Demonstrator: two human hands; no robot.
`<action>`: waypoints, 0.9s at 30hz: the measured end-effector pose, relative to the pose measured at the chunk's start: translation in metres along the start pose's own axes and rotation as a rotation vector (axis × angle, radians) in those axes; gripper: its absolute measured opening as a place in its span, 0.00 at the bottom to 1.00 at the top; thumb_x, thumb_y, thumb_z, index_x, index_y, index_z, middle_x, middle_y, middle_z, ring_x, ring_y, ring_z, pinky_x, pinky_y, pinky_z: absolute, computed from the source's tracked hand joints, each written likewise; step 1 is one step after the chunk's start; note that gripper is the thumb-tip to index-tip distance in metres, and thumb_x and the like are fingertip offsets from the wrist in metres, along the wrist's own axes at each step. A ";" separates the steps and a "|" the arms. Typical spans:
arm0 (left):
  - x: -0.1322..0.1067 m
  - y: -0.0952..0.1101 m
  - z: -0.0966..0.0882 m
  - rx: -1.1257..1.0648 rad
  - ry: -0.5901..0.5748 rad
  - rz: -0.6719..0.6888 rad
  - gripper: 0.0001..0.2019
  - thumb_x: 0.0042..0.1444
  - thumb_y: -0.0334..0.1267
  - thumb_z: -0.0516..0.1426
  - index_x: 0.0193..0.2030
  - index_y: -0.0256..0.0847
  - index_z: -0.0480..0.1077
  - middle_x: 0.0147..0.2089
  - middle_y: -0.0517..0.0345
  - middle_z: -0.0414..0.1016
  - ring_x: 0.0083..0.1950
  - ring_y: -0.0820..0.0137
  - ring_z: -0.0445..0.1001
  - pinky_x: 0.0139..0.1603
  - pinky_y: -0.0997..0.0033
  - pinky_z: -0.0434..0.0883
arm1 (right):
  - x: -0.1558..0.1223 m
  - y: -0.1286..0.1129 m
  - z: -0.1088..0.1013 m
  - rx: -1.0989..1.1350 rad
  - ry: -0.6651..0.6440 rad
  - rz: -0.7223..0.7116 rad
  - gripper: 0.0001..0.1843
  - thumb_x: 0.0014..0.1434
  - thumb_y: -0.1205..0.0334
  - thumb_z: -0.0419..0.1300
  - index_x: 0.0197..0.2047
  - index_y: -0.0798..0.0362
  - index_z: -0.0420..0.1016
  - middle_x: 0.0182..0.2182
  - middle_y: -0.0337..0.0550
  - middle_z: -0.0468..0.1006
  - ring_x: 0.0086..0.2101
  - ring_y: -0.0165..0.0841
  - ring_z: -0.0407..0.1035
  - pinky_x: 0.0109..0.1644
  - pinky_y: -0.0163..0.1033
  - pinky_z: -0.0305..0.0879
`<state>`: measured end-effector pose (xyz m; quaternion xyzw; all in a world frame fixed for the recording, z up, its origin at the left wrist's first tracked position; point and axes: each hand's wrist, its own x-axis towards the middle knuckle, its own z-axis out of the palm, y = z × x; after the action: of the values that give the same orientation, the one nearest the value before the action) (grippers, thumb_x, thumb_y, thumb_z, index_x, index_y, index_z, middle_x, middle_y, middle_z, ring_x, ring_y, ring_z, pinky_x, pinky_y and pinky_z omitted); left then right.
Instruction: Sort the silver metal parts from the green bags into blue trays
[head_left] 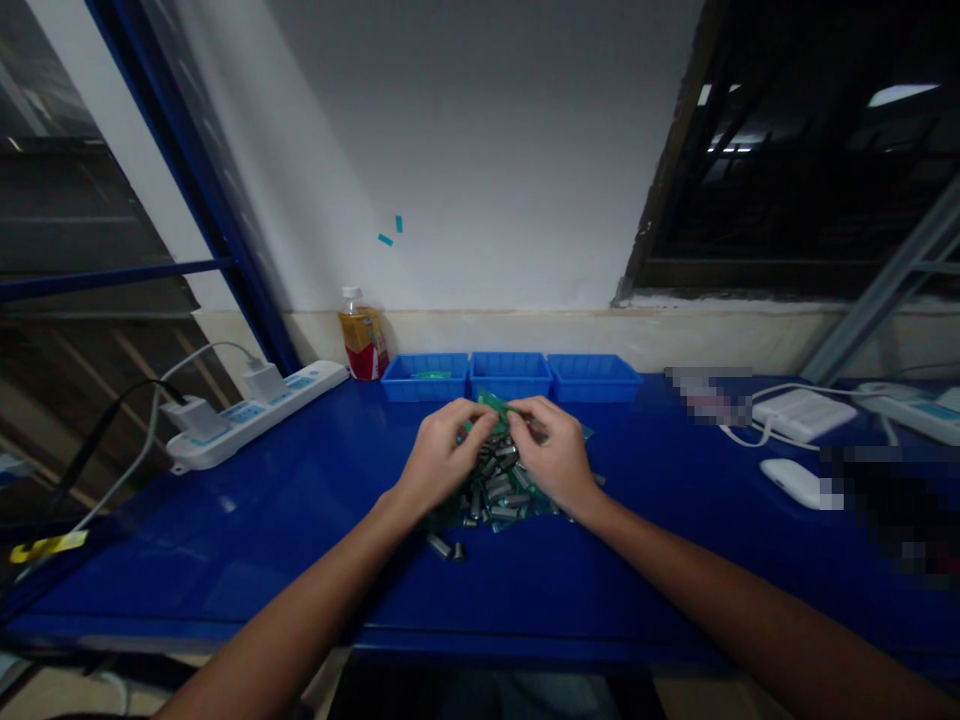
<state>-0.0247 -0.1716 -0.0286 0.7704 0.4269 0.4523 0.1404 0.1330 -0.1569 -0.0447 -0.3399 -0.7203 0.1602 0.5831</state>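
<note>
Both of my hands meet over a heap of small metal cylinders (501, 490) on the blue table. Between my fingertips is a green plastic bag (493, 402), thin and see-through. My left hand (442, 450) pinches its left side with thumb and fingers, and my right hand (553, 450) pinches its right side. More green film lies under and among the cylinders. Two loose metal pieces (444, 547) rest apart from the heap, nearer the front edge. My hands hide part of the heap and of the bag.
Three blue bins (510, 374) stand in a row behind my hands; the left one holds some green film. A drink bottle (363, 335) is beside them. Power strips (262, 410) with cables lie at left and right. A white device (796, 482) sits on the right.
</note>
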 end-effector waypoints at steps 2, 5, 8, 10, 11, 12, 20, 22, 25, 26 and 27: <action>0.003 -0.002 0.000 -0.257 0.042 -0.251 0.23 0.62 0.51 0.45 0.34 0.35 0.71 0.34 0.51 0.75 0.37 0.66 0.73 0.36 0.69 0.69 | 0.000 0.000 -0.003 -0.115 -0.014 -0.192 0.11 0.59 0.69 0.53 0.39 0.53 0.77 0.34 0.45 0.76 0.36 0.34 0.70 0.41 0.40 0.67; 0.007 -0.010 -0.002 -0.522 0.032 -0.465 0.23 0.59 0.55 0.48 0.30 0.34 0.69 0.27 0.55 0.71 0.28 0.69 0.71 0.29 0.72 0.67 | -0.001 0.002 -0.005 -0.254 -0.071 -0.357 0.14 0.58 0.70 0.53 0.42 0.52 0.78 0.35 0.47 0.74 0.37 0.36 0.67 0.41 0.42 0.65; 0.008 -0.015 -0.004 -0.518 0.042 -0.434 0.16 0.55 0.49 0.56 0.30 0.35 0.68 0.24 0.61 0.68 0.25 0.74 0.68 0.28 0.75 0.65 | -0.001 0.004 -0.004 -0.276 -0.104 -0.294 0.14 0.57 0.70 0.54 0.42 0.51 0.78 0.35 0.46 0.72 0.38 0.36 0.65 0.43 0.42 0.64; 0.006 -0.014 -0.004 -0.382 0.089 -0.333 0.13 0.55 0.46 0.56 0.33 0.36 0.68 0.26 0.60 0.69 0.27 0.73 0.69 0.28 0.75 0.65 | 0.001 0.003 -0.004 -0.174 -0.108 -0.136 0.12 0.55 0.68 0.56 0.42 0.53 0.77 0.37 0.46 0.72 0.40 0.36 0.66 0.45 0.42 0.64; 0.005 -0.013 -0.004 -0.275 0.108 -0.255 0.11 0.56 0.44 0.56 0.35 0.36 0.69 0.29 0.59 0.71 0.29 0.72 0.70 0.30 0.75 0.66 | 0.003 0.002 -0.004 -0.090 -0.114 -0.032 0.11 0.55 0.65 0.57 0.42 0.54 0.77 0.37 0.46 0.72 0.40 0.36 0.67 0.45 0.42 0.63; 0.003 -0.011 -0.004 -0.158 0.110 -0.159 0.10 0.57 0.42 0.55 0.37 0.37 0.70 0.32 0.57 0.72 0.32 0.71 0.71 0.32 0.73 0.67 | 0.004 0.001 -0.004 0.012 -0.130 0.079 0.11 0.56 0.61 0.57 0.40 0.54 0.77 0.37 0.46 0.73 0.40 0.36 0.67 0.45 0.41 0.63; -0.004 -0.010 -0.002 0.233 -0.034 0.193 0.09 0.59 0.34 0.54 0.46 0.40 0.70 0.44 0.52 0.74 0.47 0.65 0.70 0.48 0.63 0.67 | 0.009 0.003 -0.004 0.403 -0.189 0.472 0.18 0.57 0.48 0.56 0.32 0.56 0.74 0.25 0.40 0.73 0.28 0.32 0.67 0.32 0.36 0.62; -0.002 -0.007 -0.002 0.160 -0.045 0.103 0.10 0.58 0.37 0.55 0.46 0.40 0.70 0.44 0.53 0.75 0.46 0.65 0.71 0.47 0.64 0.68 | 0.007 0.002 -0.004 0.319 -0.182 0.374 0.13 0.57 0.55 0.56 0.37 0.55 0.75 0.27 0.41 0.74 0.28 0.32 0.67 0.33 0.36 0.63; 0.000 -0.001 0.000 -0.104 -0.027 -0.140 0.16 0.60 0.47 0.51 0.43 0.38 0.71 0.42 0.52 0.75 0.43 0.66 0.72 0.40 0.69 0.69 | 0.004 0.002 -0.006 0.039 -0.182 0.103 0.15 0.58 0.64 0.53 0.46 0.51 0.75 0.33 0.42 0.75 0.32 0.33 0.68 0.38 0.38 0.66; 0.001 0.000 0.000 -0.215 -0.017 -0.234 0.20 0.60 0.51 0.49 0.41 0.37 0.72 0.40 0.52 0.75 0.41 0.66 0.72 0.37 0.71 0.69 | 0.002 0.003 -0.006 -0.058 -0.192 0.008 0.17 0.58 0.67 0.52 0.49 0.50 0.74 0.35 0.43 0.75 0.34 0.33 0.68 0.41 0.39 0.66; 0.001 0.000 0.000 -0.317 -0.009 -0.324 0.23 0.59 0.55 0.47 0.38 0.36 0.71 0.36 0.52 0.75 0.38 0.66 0.73 0.34 0.71 0.68 | 0.001 0.004 -0.007 -0.140 -0.209 -0.074 0.19 0.58 0.70 0.51 0.50 0.49 0.74 0.38 0.44 0.74 0.37 0.34 0.68 0.42 0.40 0.66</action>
<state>-0.0242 -0.1703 -0.0280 0.6621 0.4682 0.4816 0.3323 0.1409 -0.1543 -0.0443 -0.3343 -0.7987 0.1226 0.4851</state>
